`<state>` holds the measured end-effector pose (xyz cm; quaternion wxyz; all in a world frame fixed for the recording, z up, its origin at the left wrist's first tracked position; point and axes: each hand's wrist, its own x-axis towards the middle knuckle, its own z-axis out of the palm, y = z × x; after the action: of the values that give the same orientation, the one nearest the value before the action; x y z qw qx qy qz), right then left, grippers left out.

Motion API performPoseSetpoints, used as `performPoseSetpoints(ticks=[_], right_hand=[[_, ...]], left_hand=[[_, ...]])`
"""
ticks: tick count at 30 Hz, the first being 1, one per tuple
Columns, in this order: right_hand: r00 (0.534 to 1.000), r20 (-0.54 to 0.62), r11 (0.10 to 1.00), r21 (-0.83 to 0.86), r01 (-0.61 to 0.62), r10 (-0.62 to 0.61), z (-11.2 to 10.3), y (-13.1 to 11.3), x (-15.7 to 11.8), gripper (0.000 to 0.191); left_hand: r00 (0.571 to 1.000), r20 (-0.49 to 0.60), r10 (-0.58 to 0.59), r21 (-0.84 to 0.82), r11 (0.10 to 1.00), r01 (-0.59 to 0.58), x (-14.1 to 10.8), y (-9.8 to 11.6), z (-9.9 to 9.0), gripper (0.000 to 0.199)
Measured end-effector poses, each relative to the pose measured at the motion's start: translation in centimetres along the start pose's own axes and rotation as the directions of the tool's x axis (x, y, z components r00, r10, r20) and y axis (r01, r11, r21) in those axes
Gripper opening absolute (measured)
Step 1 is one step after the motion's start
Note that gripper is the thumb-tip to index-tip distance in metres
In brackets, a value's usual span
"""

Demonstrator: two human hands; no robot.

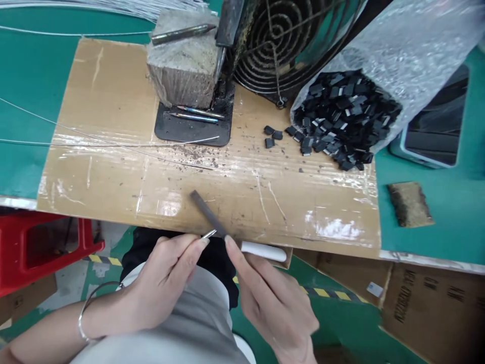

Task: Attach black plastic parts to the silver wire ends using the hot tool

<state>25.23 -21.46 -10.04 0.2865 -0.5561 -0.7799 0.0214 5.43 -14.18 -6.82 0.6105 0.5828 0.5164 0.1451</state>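
My left hand pinches a thin, shiny metal tip between thumb and fingers. A flat grey file with a white handle slants over the table's front edge. My right hand is closed round the handle side of it, with the index finger stretched along the file. The metal tip meets the file's edge close to that fingertip. Both hands are just in front of the cardboard sheet. Dark crumbs are scattered on the sheet beyond the file.
A block bears a metal tip; two more tips lie on a black base. Behind stand a soldering iron and round fan grille. Black parts spill from a plastic bag. Wires cross the left. A sponge lies right.
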Motion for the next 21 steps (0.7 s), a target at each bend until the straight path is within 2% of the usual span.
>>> performPoseSetpoints(ticks=[3,8,10,16,21], right_hand=[[0.999,0.045,0.999,0.042,-0.013,0.011,-0.6,-0.2,-0.8,0.068],[1.0,-0.028,1.0,-0.003,-0.01,0.01,0.0,-0.3,-0.4,0.07],[0.999,-0.041,1.0,-0.005,-0.016,0.016,0.1,-0.2,-0.1,0.07],[0.999,0.032,0.999,0.033,-0.034,0.033,-0.8,-0.6,-0.9,0.069],[1.0,-0.022,1.0,-0.026,0.0,-0.001,-0.4,-0.3,0.2,0.065]], left_hand=[[0.997,-0.012,0.074,0.07,0.995,-0.073,0.0,-0.4,0.0,0.045],[0.979,-0.065,0.193,0.203,0.963,-0.177,-0.2,-1.0,0.2,0.039],[0.981,-0.073,0.182,0.196,0.967,-0.165,-0.2,-1.0,0.2,0.039],[0.992,-0.027,0.125,0.107,0.987,-0.122,0.0,-0.7,0.0,0.042],[0.999,-0.016,0.049,0.037,0.998,-0.049,0.2,-0.4,0.2,0.047]])
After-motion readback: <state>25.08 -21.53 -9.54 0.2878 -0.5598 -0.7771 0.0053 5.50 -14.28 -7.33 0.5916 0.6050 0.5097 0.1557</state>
